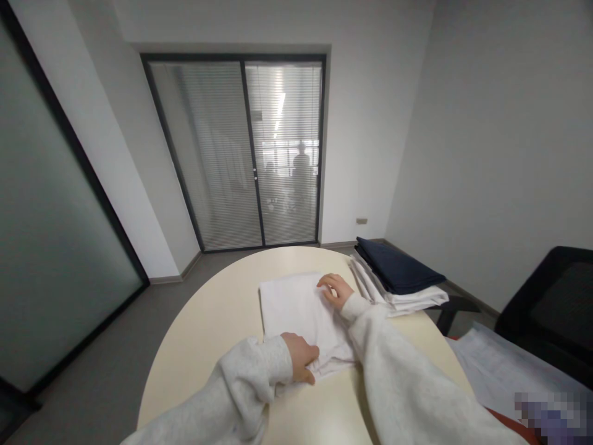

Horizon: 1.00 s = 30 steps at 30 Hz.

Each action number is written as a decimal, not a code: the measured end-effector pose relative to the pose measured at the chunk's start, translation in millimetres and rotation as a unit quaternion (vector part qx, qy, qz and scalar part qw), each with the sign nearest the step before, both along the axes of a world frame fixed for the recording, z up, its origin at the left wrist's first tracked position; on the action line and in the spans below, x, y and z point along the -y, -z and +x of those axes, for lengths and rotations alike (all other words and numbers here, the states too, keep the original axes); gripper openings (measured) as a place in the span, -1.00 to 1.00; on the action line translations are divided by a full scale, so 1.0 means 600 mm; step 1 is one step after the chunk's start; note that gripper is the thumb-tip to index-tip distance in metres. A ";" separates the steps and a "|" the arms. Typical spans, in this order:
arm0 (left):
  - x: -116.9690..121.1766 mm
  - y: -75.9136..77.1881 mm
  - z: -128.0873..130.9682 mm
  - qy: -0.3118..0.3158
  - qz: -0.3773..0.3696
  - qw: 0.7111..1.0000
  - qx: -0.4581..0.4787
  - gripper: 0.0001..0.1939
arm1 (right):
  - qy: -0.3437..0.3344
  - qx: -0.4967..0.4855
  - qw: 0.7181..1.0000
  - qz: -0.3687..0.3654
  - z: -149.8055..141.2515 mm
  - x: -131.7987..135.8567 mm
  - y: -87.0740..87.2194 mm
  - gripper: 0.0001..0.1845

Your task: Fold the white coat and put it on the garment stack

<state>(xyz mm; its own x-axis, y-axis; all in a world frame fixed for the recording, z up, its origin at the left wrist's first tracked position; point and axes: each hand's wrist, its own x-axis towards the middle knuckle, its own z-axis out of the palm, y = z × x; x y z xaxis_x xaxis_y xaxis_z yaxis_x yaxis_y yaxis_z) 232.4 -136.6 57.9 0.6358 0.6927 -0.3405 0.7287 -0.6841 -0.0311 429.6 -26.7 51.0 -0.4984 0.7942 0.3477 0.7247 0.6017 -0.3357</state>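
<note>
A folded white cloth [290, 306], perhaps a garment, lies on the round table with loose layers along its near edge. My left hand [301, 357] is at the near left corner of this cloth, its fingers curled and the thumb low at the edge, closed on the fabric; its fingertips are partly hidden. Over the far right part of the cloth, my right hand [337, 290] has bent fingers, with a gap between them and the thumb. Its fingertips are at the cloth's surface. Just right of it is a stack with a dark navy folded cloth [398, 259] on top of white folded cloths [414, 301].
The pale round table [199, 327] has a curved edge on both sides. A black mesh chair [551, 303] stands at the right, with a pale sheet-like item [504, 364] near it. Beyond the table is a glazed door with blinds [213, 161]; silhouettes show behind it.
</note>
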 end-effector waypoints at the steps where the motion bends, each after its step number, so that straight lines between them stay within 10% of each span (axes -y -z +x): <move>1: -0.001 0.002 -0.001 0.001 -0.007 1.000 0.004 -0.61 | 0.001 0.015 0.999 0.040 -0.003 -0.005 0.012 -0.64; 6: -0.020 0.009 -0.034 -0.008 -0.161 0.984 0.071 -0.69 | -0.026 0.140 0.989 -0.038 -0.010 -0.006 0.082 -0.39; 10: -0.072 -0.004 -0.112 -0.131 -0.362 0.892 0.238 -0.62 | -0.059 0.122 0.985 -0.109 -0.002 -0.010 0.089 -0.35; 14: -0.160 0.003 -0.198 -0.243 -0.204 0.826 0.467 -0.55 | 0.018 -0.023 0.989 -0.144 0.008 -0.033 0.073 -0.66; 17: -0.217 0.046 -0.233 -0.395 0.013 0.699 0.596 -0.57 | 0.226 -0.097 0.963 -0.113 0.017 -0.058 0.068 -0.70; 19: -0.239 0.082 -0.235 -0.450 0.023 0.645 0.618 -0.59 | 0.309 -0.108 0.937 -0.121 0.019 -0.075 0.070 -0.67; 23: -0.255 0.126 -0.210 -0.446 -0.068 0.647 0.614 -0.59 | 0.321 -0.109 0.925 -0.170 0.011 -0.104 0.075 -0.60; 30: -0.268 0.131 -0.210 -0.447 -0.083 0.629 0.631 -0.74 | 0.242 -0.179 0.931 -0.207 -0.006 -0.128 0.091 -0.66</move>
